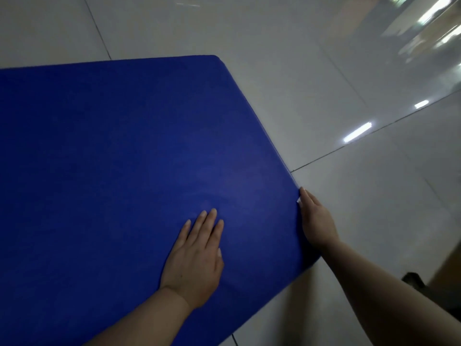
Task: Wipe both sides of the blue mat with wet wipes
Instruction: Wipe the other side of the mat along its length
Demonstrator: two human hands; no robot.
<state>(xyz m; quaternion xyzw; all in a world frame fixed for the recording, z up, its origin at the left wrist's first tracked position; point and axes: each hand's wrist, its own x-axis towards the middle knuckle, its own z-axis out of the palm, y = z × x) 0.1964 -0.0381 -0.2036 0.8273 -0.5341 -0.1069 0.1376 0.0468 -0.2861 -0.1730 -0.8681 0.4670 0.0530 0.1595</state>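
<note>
The blue mat is pressed flat by the left hand, fingers straight. Its four o'clock edge is gripped by the right hand; the finger curl is hidden.

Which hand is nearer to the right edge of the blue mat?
Right. The right hand touches that edge of the blue mat; the left hand lies flat on top, further in.

Glossy pale floor tiles are filling the scene, with dark grout lines running between them. Bright ceiling-light reflections are glinting on the tiles. Toward the tiles' lower right corner, a dark, blurred object is sitting, too unclear to identify.
</note>
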